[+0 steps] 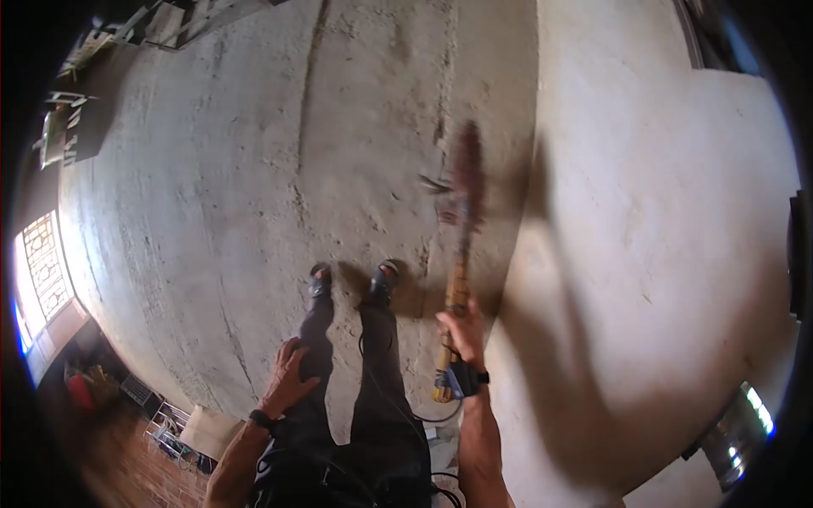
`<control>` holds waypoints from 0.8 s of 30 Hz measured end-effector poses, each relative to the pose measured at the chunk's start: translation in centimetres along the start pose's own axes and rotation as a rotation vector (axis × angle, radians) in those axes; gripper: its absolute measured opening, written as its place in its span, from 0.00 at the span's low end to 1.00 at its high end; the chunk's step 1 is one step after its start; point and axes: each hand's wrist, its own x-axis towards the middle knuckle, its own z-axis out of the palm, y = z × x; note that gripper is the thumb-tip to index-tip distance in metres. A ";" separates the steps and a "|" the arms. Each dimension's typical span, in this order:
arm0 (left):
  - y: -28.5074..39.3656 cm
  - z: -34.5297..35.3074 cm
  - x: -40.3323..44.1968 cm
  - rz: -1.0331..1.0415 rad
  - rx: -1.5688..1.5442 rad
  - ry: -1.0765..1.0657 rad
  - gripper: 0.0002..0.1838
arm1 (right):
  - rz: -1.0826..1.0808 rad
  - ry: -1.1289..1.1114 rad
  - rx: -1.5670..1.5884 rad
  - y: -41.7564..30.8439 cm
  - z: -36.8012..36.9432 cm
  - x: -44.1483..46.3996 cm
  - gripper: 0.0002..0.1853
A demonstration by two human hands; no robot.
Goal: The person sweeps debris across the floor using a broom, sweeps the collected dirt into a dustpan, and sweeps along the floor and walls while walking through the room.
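Observation:
My right hand (462, 331) is closed round the yellowish, bound handle of a short broom (458, 284). The broom points away from me, its dark reddish head smeared by motion above the concrete floor near the wall; whether it touches the floor I cannot tell. Just left of the head is a small dark, thin thing (436, 184), too blurred to name. My left hand (290, 378) lies against my left leg with its fingers apart, holding nothing.
A pale wall (660, 195) rises along the right, with the broom's shadow on it. The concrete floor (237, 169) is rough and cracked. Wooden pieces (165, 24) lie at the far left. A bright window (44, 262), a metal rack (169, 429) and reddish tiles (140, 474) are at lower left.

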 end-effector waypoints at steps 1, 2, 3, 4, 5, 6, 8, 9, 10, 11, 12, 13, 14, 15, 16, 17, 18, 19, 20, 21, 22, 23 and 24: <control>0.8 -0.1 0.2 -0.018 0.050 0.007 0.45 | 0.033 0.112 -0.032 -2.2 0.1 -0.1 0.29; 1.3 -0.1 0.4 -0.023 0.102 0.016 0.46 | 0.107 0.130 0.019 -2.8 0.1 1.3 0.25; 1.7 0.4 0.7 -0.026 0.149 0.022 0.47 | 0.182 0.151 0.066 -3.2 0.0 3.0 0.21; 1.9 1.0 1.2 -0.032 0.144 0.032 0.47 | 0.185 0.164 0.182 -2.9 0.5 5.5 0.18; 1.9 1.5 1.7 -0.036 0.191 0.011 0.48 | 0.190 0.180 0.298 -2.8 1.3 7.9 0.15; 2.1 1.8 2.2 -0.040 0.239 -0.015 0.49 | 0.251 0.147 0.361 -4.7 3.4 8.9 0.09; 3.0 1.1 3.2 -0.061 0.300 -0.060 0.49 | 0.199 0.073 0.107 -2.3 9.2 11.2 0.08; 2.9 0.2 4.8 -0.069 0.369 -0.092 0.50 | 0.043 0.074 0.013 -2.4 13.5 10.9 0.11; 2.3 -0.5 5.6 -0.057 0.315 -0.053 0.48 | 0.019 0.009 0.070 -2.1 17.8 10.0 0.09; 2.3 -1.0 5.3 -0.076 0.301 -0.061 0.48 | -0.002 -0.057 0.127 -1.8 22.1 9.1 0.14; 2.0 -2.0 5.8 -0.041 0.259 -0.055 0.48 | -0.023 -0.086 -0.032 -2.1 25.6 8.0 0.22; 1.6 -3.2 7.0 0.006 0.226 -0.040 0.48 | -0.049 -0.112 -0.195 -2.5 29.1 7.0 0.29; 1.0 -3.2 6.8 0.099 0.306 0.004 0.47 | -0.079 -0.136 -0.353 -2.9 32.6 5.9 0.36; 0.5 -3.1 6.7 0.085 0.297 -0.006 0.47 | -0.002 -0.232 -0.304 -3.0 34.9 5.4 0.35; 0.0 -2.7 6.4 -0.093 0.201 -0.178 0.47 | 0.079 -0.325 -0.262 -3.2 37.3 4.8 0.35; -0.8 -2.2 6.5 -0.108 0.206 -0.193 0.47 | 0.079 -0.386 -0.327 -4.7 38.5 4.4 0.34; -1.7 -1.7 6.6 -0.123 0.212 -0.208 0.46 | 0.147 -0.527 -0.310 -6.7 39.0 4.6 0.33; -2.5 -1.2 6.6 -0.138 0.218 -0.223 0.46 | 0.219 -0.671 -0.295 -8.3 38.7 4.9 0.33; -2.3 -1.3 6.8 -0.125 0.099 -0.057 0.46 | 0.241 -0.730 -0.198 -9.2 38.2 4.8 0.32; -1.9 -1.6 7.2 -0.111 -0.018 0.110 0.45 | 0.265 -0.787 -0.100 -9.8 37.4 4.9 0.31; 2.0 -5.2 8.2 -0.170 -0.099 0.058 0.40 | 0.067 -0.725 -0.199 -10.2 36.0 4.9 0.29; 1.6 -5.4 8.3 -0.009 0.158 0.003 0.43 | -0.004 -0.644 -0.210 -10.4 34.1 4.9 0.28; 1.4 -5.4 8.2 -0.038 0.130 -0.016 0.43 | 0.046 -0.636 -0.250 -11.0 31.4 5.5 0.28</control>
